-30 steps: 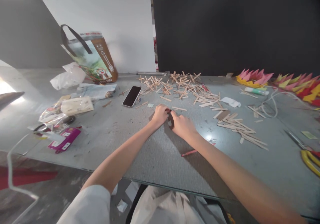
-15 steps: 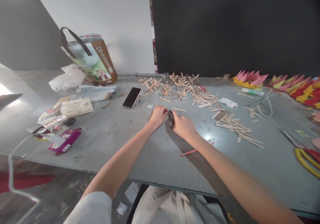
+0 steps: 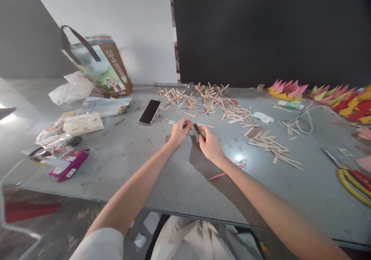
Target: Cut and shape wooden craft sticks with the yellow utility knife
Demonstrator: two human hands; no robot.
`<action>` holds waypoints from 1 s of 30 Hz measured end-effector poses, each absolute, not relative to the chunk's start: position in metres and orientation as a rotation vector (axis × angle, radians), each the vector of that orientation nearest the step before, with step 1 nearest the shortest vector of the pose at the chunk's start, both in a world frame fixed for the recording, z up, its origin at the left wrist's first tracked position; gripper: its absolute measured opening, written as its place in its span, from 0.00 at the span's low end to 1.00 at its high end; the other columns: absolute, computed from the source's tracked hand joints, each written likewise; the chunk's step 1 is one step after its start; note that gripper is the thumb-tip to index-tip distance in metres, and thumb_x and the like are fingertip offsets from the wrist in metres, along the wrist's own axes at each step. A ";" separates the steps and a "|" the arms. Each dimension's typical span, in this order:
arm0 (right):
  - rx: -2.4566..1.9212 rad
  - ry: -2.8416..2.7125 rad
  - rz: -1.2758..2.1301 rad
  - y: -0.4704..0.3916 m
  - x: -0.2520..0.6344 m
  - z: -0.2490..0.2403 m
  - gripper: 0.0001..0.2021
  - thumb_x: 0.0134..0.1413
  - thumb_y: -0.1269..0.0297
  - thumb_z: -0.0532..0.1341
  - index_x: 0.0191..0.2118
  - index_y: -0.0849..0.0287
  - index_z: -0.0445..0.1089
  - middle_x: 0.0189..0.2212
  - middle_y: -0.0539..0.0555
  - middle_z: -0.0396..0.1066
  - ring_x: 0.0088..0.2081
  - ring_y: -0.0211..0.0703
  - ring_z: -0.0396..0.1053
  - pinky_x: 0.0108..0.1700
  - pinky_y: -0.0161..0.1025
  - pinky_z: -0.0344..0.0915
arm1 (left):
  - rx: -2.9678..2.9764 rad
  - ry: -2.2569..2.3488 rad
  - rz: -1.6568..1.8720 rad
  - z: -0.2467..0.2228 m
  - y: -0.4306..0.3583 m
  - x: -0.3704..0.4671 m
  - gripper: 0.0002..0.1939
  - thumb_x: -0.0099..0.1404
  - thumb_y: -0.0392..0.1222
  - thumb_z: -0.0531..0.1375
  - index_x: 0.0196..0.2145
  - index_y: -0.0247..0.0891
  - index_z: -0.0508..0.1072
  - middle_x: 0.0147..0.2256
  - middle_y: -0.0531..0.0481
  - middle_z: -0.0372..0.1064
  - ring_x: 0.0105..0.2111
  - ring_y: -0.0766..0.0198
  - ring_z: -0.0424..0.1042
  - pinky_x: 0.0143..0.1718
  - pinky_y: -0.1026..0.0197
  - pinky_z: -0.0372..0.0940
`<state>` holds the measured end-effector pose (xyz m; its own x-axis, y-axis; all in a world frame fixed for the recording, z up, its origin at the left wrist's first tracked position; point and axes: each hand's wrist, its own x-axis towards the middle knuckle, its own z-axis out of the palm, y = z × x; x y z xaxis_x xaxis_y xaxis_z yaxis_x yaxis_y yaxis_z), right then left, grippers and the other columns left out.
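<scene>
My right hand (image 3: 212, 147) is closed around a slim black-and-yellow utility knife (image 3: 199, 131), its front end pointing up and left. Just to its left, my left hand (image 3: 178, 132) has its fingertips pinched together close to the knife's tip; whatever they grip is too small to make out. Beyond both hands lie loose wooden craft sticks (image 3: 234, 113) and many sticks joined into crosses (image 3: 185, 99). One craft stick (image 3: 206, 126) lies right behind the knife. Under my right forearm is a red pencil (image 3: 217, 176).
A phone (image 3: 149, 112) lies left of my hands, with a carrier bag (image 3: 101, 65) behind it. Plastic packets (image 3: 84, 124) and a purple pack (image 3: 69, 165) occupy the left. Rightward are scissors (image 3: 349, 177), a glue stick (image 3: 290, 105), a cable (image 3: 310, 123) and folded-paper crowns (image 3: 286, 90).
My right hand has turned and drawn slightly away from the left, so more of the knife shows. My left hand has risen a little. The whole view has shifted slightly.
</scene>
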<state>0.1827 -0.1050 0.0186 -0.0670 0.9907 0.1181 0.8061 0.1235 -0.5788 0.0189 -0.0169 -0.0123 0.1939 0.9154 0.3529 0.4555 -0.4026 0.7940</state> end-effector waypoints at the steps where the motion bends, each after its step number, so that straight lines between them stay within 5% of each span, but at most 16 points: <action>1: -1.720 -1.909 0.514 -0.104 0.183 0.018 0.19 0.70 0.67 0.48 0.62 0.58 0.60 0.46 0.59 0.79 0.43 0.53 0.78 0.43 0.41 0.68 | 1.949 1.268 1.132 -0.012 -0.017 0.019 0.09 0.73 0.44 0.56 0.41 0.37 0.73 0.30 0.50 0.77 0.30 0.64 0.76 0.33 0.65 0.66; 16: -1.781 -1.946 0.462 -0.107 0.169 0.020 0.19 0.67 0.71 0.53 0.61 0.59 0.64 0.36 0.60 0.79 0.37 0.53 0.78 0.38 0.39 0.65 | 2.034 1.391 1.089 -0.011 -0.015 0.017 0.10 0.62 0.29 0.55 0.30 0.38 0.75 0.25 0.51 0.76 0.30 0.61 0.75 0.35 0.63 0.65; 30: -1.881 -2.020 0.408 -0.107 0.162 0.023 0.20 0.69 0.68 0.51 0.63 0.59 0.58 0.33 0.61 0.78 0.35 0.55 0.79 0.34 0.40 0.65 | 1.971 1.508 1.039 -0.010 -0.016 0.023 0.10 0.69 0.38 0.57 0.31 0.38 0.75 0.25 0.48 0.78 0.28 0.59 0.75 0.37 0.60 0.65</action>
<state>0.1616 -0.1073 0.0233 -0.0579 0.9966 0.0580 0.8959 0.0775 -0.4375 0.0229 -0.0164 -0.0105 0.1195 0.9485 0.2933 0.6120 -0.3030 0.7305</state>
